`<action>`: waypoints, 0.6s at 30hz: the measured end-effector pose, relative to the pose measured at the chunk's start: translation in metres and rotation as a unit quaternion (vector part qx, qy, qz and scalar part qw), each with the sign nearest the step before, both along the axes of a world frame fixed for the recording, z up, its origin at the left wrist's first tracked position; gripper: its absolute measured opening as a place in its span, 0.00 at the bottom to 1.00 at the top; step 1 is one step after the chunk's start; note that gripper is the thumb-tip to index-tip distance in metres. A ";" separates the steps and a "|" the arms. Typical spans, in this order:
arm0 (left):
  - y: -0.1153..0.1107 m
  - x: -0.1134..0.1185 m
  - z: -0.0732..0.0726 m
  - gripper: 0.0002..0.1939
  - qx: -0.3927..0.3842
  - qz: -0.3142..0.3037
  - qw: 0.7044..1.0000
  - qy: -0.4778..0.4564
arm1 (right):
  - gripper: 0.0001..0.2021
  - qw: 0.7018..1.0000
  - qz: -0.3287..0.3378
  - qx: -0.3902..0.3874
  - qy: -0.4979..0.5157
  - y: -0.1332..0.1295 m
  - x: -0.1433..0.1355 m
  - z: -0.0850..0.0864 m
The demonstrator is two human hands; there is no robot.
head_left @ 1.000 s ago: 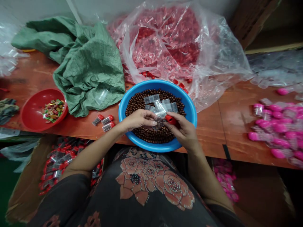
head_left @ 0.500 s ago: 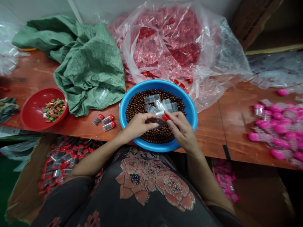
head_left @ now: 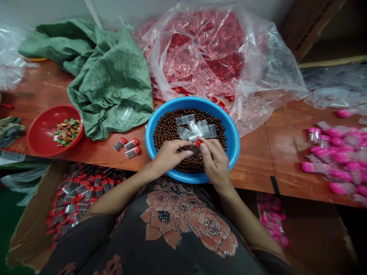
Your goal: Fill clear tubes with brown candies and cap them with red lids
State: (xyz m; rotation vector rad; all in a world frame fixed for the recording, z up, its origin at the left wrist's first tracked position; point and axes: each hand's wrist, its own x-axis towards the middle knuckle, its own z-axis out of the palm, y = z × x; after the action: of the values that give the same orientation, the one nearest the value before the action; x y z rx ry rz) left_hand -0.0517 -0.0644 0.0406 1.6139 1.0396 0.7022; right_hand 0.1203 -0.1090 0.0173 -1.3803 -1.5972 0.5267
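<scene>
Above a blue basin (head_left: pixel 235 142), my left hand (head_left: pixel 168 156) is closed around a small clear tube (head_left: pixel 192 149) with dark contents. My right hand (head_left: pixel 217 162) pinches a red cap (head_left: pixel 197 143) at the tube's far end; fingers partly hide where cap and tube meet. Round brown balls (head_left: pixel 164 126) fill much of the basin, and several clear tubes (head_left: pixel 197 128) lie on top of them. Left of the basin, 3 filled tubes with red caps (head_left: pixel 132 144) rest on the table.
A red bowl (head_left: pixel 37 131) holds wrapped sweets. Behind stand a green woven sack (head_left: pixel 114 76) and a clear plastic bag (head_left: pixel 200 49) of red pieces. Pink-capped tubes (head_left: pixel 341 152) are heaped at right. Below the table, a carton (head_left: pixel 31 225) contains red-capped tubes (head_left: pixel 77 202).
My right hand has shifted slightly left and turned more upright, bringing the red cap against the tube's end. My left hand keeps its hold with little movement.
</scene>
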 end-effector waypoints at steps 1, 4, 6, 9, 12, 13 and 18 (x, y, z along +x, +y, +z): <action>-0.001 0.000 0.000 0.14 0.007 0.001 1.000 -0.002 | 0.16 1.000 -0.007 -0.001 0.010 0.000 -0.001 0.001; -0.003 0.001 0.001 0.14 0.027 0.003 1.000 -0.008 | 0.16 1.000 -0.016 0.007 0.020 0.000 -0.004 0.003; -0.004 0.002 0.002 0.14 0.032 0.007 0.999 -0.011 | 0.16 1.000 -0.020 0.011 0.021 0.001 -0.005 0.004; -0.005 0.003 0.001 0.14 0.008 0.021 0.999 -0.023 | 0.16 1.000 -0.013 0.015 0.016 0.002 -0.004 0.003; -0.005 0.002 -0.003 0.14 -0.047 0.034 0.996 -0.062 | 0.21 0.998 0.042 0.034 -0.032 0.004 -0.001 -0.001; -0.005 0.001 -0.005 0.14 -0.064 0.038 0.994 -0.078 | 0.26 0.996 0.067 0.039 -0.054 0.005 0.001 -0.003; -0.006 0.000 -0.010 0.16 -0.130 0.051 0.982 -0.125 | 0.42 0.985 0.126 0.021 -0.118 0.009 0.008 -0.006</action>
State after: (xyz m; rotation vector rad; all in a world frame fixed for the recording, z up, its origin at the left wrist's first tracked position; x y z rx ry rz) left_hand -0.0522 -0.0705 0.0304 1.2215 0.9892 0.7807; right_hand 0.1281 -0.1001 0.0110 -1.2514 -1.9810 0.4877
